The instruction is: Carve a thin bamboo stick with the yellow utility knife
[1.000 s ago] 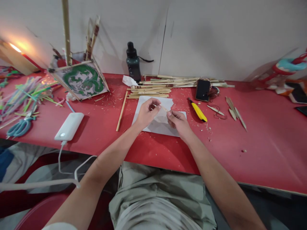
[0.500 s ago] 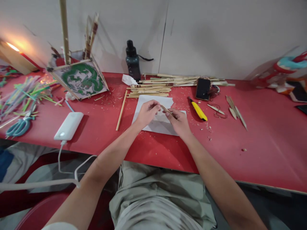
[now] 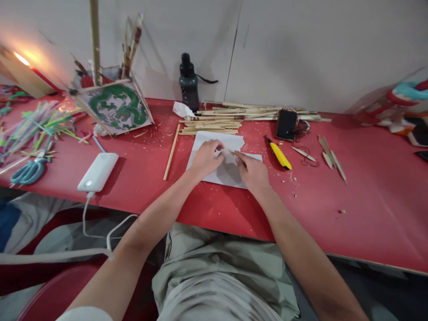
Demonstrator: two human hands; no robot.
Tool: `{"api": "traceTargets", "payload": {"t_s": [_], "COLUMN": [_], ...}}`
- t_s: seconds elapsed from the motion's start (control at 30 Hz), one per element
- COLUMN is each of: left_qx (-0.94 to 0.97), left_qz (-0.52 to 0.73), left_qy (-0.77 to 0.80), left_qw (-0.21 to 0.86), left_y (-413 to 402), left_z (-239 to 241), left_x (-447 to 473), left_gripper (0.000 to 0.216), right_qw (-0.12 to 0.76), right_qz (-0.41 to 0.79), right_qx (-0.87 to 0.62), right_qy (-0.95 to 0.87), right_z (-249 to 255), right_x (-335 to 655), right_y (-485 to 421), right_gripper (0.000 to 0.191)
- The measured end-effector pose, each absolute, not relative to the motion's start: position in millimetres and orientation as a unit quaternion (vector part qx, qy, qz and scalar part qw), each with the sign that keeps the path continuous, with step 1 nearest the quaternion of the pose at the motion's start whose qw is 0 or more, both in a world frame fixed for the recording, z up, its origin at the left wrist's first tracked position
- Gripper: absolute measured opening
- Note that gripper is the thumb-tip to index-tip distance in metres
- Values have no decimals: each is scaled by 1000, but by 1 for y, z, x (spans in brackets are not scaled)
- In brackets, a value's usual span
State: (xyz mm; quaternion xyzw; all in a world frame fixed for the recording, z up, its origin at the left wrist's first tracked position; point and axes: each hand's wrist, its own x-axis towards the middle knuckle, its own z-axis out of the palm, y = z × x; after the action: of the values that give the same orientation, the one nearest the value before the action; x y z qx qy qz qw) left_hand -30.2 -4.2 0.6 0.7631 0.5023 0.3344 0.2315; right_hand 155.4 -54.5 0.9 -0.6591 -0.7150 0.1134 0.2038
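My right hand (image 3: 252,169) is closed around a slim brown bamboo piece (image 3: 234,154), and only its pointed front end shows past the fingers. Facing it, my left hand (image 3: 207,158) is bent with a gap between thumb and fingertips; I make out nothing in it. Both hands hover over a sheet of white paper (image 3: 225,176) with a torn top right corner, on the red tabletop (image 3: 207,203). To the right of my right hand lies a yellow-handled cutter (image 3: 280,154). One loose bamboo stick (image 3: 171,152) lies left of the paper.
Behind the paper are piled bamboo sticks (image 3: 210,127), a dark bottle (image 3: 189,87) and a phone (image 3: 286,125). Carved pointed pieces (image 3: 339,167) lie at right. At left are a dragon-painted holder (image 3: 118,109), a white power bank (image 3: 98,171) with a cable, and scissors (image 3: 28,171).
My hands have drawn slightly apart. The bamboo piece now sits lower in my right hand, its end clear of my left fingers. The whole view has shifted slightly.
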Motion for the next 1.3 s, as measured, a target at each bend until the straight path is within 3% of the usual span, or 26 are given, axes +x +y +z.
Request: {"api": "traceTargets", "payload": {"t_s": [0.17,0.27,0.53,1.2,1.3], "left_qx": [807,810,796,807,809], "left_qz": [242,214,219,199,201], "left_qy": [501,500,503,487,485], "left_qw": [200,219,257,267,264], "left_y": [0,5,8,9,7], "left_z": [-12,-17,-18,-16,-16], "left_x": [-32,-34,-37,-39,-38], "left_gripper": [28,39,42,40,38], "right_qw": [10,-39,-82,-95,-71], "right_qz": [43,19,5,18,23], "right_qx": [-670,-675,-648,-641,-655], "right_qy": [-741,-736,-757,-761,-752], "right_z": [8,11,15,24,24], "right_x": [148,144,145,145,142], "right_y": [-57,-55,-52,-87,-64], "right_gripper": [50,50,52,57,51]}}
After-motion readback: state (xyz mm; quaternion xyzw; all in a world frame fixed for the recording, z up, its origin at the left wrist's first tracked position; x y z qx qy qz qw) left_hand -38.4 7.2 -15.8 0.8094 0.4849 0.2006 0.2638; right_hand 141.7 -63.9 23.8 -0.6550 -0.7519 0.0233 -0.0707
